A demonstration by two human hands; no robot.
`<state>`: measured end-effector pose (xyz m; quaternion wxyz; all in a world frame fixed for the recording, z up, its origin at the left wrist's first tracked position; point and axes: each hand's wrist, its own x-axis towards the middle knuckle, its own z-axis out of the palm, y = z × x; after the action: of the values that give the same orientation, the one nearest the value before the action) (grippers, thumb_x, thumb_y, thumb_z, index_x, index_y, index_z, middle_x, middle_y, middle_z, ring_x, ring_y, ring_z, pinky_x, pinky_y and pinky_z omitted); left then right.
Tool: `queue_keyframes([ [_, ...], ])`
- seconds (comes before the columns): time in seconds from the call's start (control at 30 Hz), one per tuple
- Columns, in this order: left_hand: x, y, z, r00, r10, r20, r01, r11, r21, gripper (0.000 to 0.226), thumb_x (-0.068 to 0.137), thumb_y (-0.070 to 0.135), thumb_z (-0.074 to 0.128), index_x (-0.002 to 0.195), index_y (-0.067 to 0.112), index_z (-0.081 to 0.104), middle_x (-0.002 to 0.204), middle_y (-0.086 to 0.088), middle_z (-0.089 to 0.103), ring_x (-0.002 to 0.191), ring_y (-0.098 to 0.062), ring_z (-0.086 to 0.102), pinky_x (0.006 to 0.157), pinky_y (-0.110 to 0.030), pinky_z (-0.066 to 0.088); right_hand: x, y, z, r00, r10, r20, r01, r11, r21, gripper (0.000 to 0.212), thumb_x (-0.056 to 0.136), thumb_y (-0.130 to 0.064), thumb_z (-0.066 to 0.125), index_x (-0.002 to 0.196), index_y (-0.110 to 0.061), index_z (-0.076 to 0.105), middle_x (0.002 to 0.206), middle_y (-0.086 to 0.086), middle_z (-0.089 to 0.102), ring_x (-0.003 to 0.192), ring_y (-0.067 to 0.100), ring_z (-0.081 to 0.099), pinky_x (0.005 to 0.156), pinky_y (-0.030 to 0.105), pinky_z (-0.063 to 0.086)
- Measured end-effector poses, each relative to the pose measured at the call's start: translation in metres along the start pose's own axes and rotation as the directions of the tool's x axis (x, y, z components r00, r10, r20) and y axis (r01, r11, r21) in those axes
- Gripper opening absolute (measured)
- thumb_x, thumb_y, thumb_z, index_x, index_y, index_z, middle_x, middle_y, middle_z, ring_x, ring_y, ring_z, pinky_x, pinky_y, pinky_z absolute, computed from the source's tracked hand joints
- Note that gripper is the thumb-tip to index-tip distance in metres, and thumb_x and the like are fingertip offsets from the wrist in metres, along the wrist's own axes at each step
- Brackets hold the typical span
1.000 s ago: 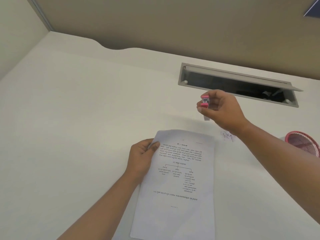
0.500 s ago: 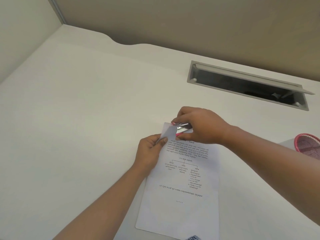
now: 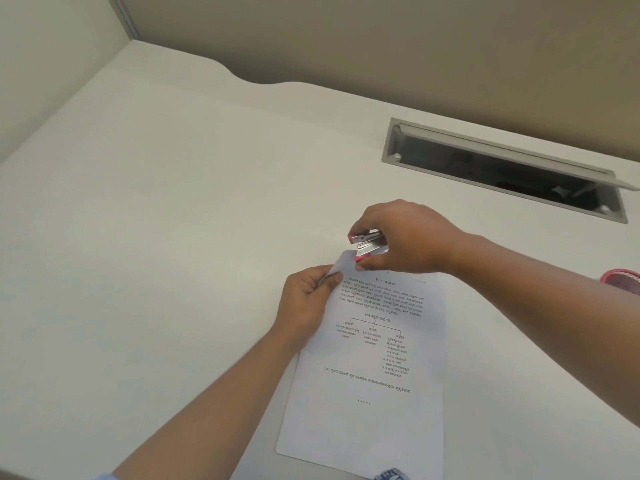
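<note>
Printed paper sheets (image 3: 367, 386) lie on the white desk (image 3: 173, 237), text upside down to me. My left hand (image 3: 306, 306) pinches the far left corner of the sheets and lifts it off the desk. My right hand (image 3: 405, 239) grips a small pink and metal stapler (image 3: 369, 245) just above that raised corner, its jaws apart and pointing left. The stapler's lower jaw touches the corner's edge.
A grey cable slot (image 3: 502, 168) with its lid raised is set into the desk at the back right. A pink mesh holder (image 3: 623, 278) shows at the right edge. Beige partition walls close off the back and left.
My right hand brought the stapler down from above the desk to the far left corner of the sheets. My left hand raised that corner. The stapler's jaws now stand apart.
</note>
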<state>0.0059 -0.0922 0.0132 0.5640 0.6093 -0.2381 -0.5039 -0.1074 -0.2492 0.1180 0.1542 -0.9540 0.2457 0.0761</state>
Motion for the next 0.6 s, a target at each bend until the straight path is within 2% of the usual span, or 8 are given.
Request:
queue_keyframes([
  [0.23,0.000,0.004,0.000,1.000,0.007,-0.011,-0.007,1.000,-0.019,0.023,0.099,0.012,0.060,0.096,0.023,0.080,0.088,-0.006,0.080,0.074,-0.020,0.073,0.071,-0.036,0.060,-0.002,0.000,-0.002,0.998,-0.025,0.052,0.026,0.999,-0.035,0.042,0.073,-0.054,0.069,0.111,-0.037,0.065,0.106,-0.019,0.065,0.087,0.006,0.051,0.069,0.030,0.049],
  [0.47,-0.001,0.003,0.001,1.000,0.019,0.006,-0.019,0.999,-0.040,0.025,0.098,0.010,0.060,0.093,0.023,0.081,0.090,-0.008,0.080,0.078,-0.021,0.072,0.075,-0.039,0.059,0.003,-0.005,0.006,0.995,-0.065,0.081,0.072,0.993,-0.091,0.041,0.075,-0.055,0.066,0.111,-0.036,0.065,0.107,-0.018,0.065,0.094,0.011,0.057,0.069,0.030,0.048],
  [0.6,-0.001,0.003,0.001,1.000,0.024,0.011,-0.024,0.999,-0.040,0.024,0.099,0.010,0.060,0.095,0.019,0.081,0.087,-0.007,0.079,0.076,-0.020,0.072,0.072,-0.037,0.058,0.006,-0.008,0.009,0.994,-0.063,0.089,0.072,0.992,-0.106,0.035,0.077,-0.053,0.064,0.105,-0.034,0.066,0.101,-0.016,0.066,0.089,0.012,0.058,0.067,0.031,0.050],
])
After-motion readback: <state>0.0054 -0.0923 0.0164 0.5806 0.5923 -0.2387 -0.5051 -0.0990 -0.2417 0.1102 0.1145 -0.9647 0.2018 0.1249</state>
